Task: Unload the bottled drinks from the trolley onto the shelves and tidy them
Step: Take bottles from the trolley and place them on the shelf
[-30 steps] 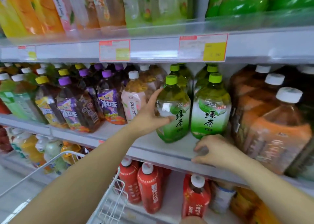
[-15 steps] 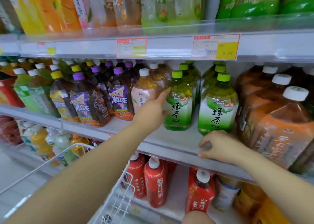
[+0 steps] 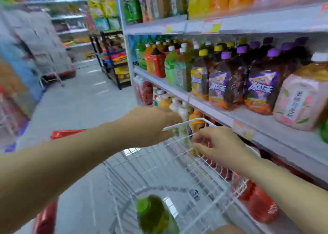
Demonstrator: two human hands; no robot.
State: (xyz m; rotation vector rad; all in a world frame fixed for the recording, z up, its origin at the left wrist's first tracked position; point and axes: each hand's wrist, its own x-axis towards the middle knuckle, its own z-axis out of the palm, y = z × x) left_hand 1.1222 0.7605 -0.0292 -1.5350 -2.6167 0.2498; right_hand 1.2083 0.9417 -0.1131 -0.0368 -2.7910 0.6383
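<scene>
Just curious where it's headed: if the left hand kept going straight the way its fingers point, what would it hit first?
Probably the top rim of the white wire trolley, just ahead of the left hand. The pale plastic bottles stand behind that rim. Blur leaves the depth uncertain.

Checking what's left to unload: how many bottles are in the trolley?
1: a green-capped bottle in the trolley basket, nearest the camera; more may be hidden below the frame.

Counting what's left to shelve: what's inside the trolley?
One green-capped bottle sits in the trolley. The frame edge cuts off its near end, so anything there is unseen.
</scene>
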